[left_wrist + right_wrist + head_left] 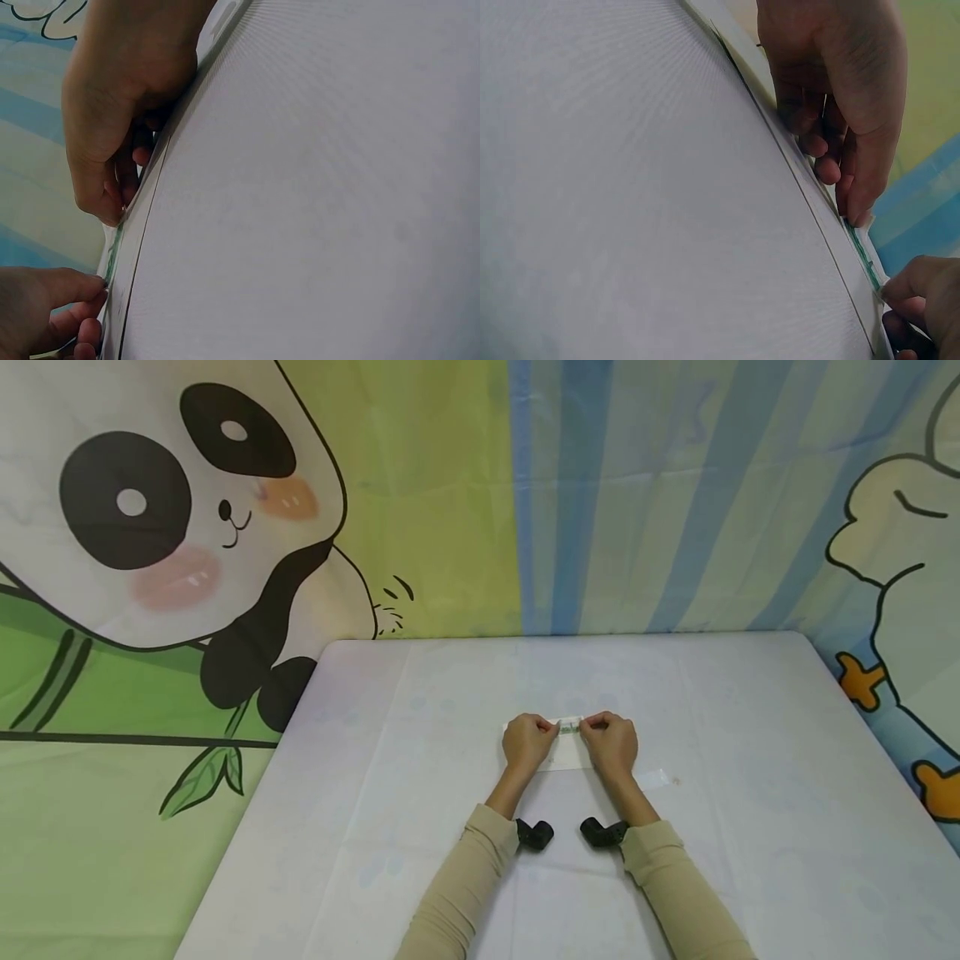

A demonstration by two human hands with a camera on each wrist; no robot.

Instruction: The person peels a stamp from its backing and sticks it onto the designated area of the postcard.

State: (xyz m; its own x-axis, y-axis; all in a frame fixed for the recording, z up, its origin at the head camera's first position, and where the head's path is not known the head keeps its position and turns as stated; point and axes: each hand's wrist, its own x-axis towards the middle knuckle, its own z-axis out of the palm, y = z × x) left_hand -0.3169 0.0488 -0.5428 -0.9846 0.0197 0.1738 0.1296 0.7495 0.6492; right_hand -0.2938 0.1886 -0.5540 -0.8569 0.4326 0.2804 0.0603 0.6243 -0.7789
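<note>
A small white paper sheet (pixel 566 758) lies flat on the white table. At its far edge is a narrow strip with green markings (pixel 569 726), stretched between both hands. My left hand (pixel 528 742) pinches the strip's left end between thumb and forefinger, with its other fingers curled beneath. At the right end, my right hand (pixel 611 743) pinches it the same way. In the right wrist view the green strip (pixel 864 255) runs between the two pairs of fingertips, close over the paper. The fingers hide both strip ends.
On the white table (pixel 420 760), a clear, shiny small piece (pixel 654 778) lies right of my right wrist. Black wrist mounts (pixel 535 835) stick inward below both sleeves. Behind the table's far edge hangs a printed cloth wall (pixel 442 510) with a panda and stripes.
</note>
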